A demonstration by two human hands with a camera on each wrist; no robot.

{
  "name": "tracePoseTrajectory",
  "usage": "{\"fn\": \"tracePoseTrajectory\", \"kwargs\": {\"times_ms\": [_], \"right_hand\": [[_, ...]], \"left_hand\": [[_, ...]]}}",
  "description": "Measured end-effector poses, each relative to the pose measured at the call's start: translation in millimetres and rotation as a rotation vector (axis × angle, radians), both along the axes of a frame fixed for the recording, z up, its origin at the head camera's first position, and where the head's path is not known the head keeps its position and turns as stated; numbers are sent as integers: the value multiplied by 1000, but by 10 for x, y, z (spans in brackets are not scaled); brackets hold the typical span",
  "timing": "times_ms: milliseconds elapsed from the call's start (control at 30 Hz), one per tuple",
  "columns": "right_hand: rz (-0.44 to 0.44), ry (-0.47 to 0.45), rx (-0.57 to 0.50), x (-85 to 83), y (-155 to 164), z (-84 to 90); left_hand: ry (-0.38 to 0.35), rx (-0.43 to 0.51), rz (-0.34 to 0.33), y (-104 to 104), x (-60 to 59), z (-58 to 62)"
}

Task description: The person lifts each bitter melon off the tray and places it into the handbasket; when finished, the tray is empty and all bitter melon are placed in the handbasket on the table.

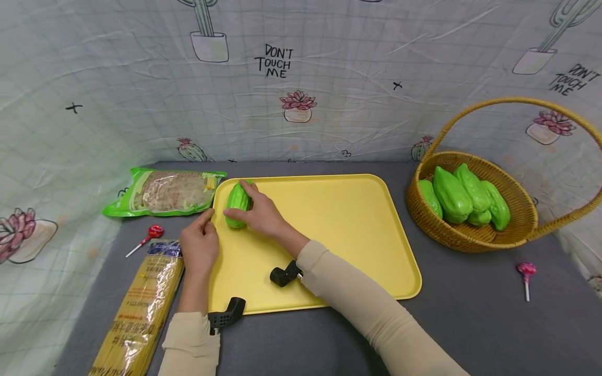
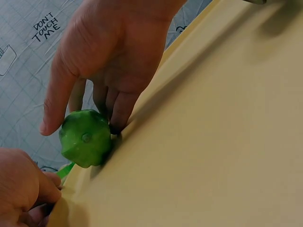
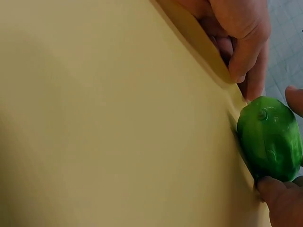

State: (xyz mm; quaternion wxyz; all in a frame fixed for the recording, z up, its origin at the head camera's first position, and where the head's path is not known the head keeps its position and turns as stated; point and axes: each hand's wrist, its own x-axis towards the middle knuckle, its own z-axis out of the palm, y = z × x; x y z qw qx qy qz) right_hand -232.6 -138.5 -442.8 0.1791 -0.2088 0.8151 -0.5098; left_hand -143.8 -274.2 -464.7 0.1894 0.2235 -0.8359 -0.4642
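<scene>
Meanwhile the right hand (image 1: 263, 214) is cupping a green squash (image 1: 238, 203) on the yellow tray (image 1: 348, 230), fingers curled around it, while the left hand (image 1: 199, 245) is pinching the tray's rim, likely steadying it.

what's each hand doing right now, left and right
Left hand: grips the left rim of the yellow tray, fingers curled over it.
Right hand: holds the green chayote on the tray, thumb and fingers around it.

Gourd (image 1: 238, 203) on tray (image 1: 338, 219) far-left corner; basket (image 1: 470, 235) R of tray.
</scene>
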Motion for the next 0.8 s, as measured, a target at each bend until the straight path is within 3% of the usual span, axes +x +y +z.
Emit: {"fn": "tracePoseTrajectory", "kwargs": {"times_ms": [800], "right_hand": [[48,6,3,33,28,63]], "left_hand": [[-23,16,-11,17,10,-6]]}}
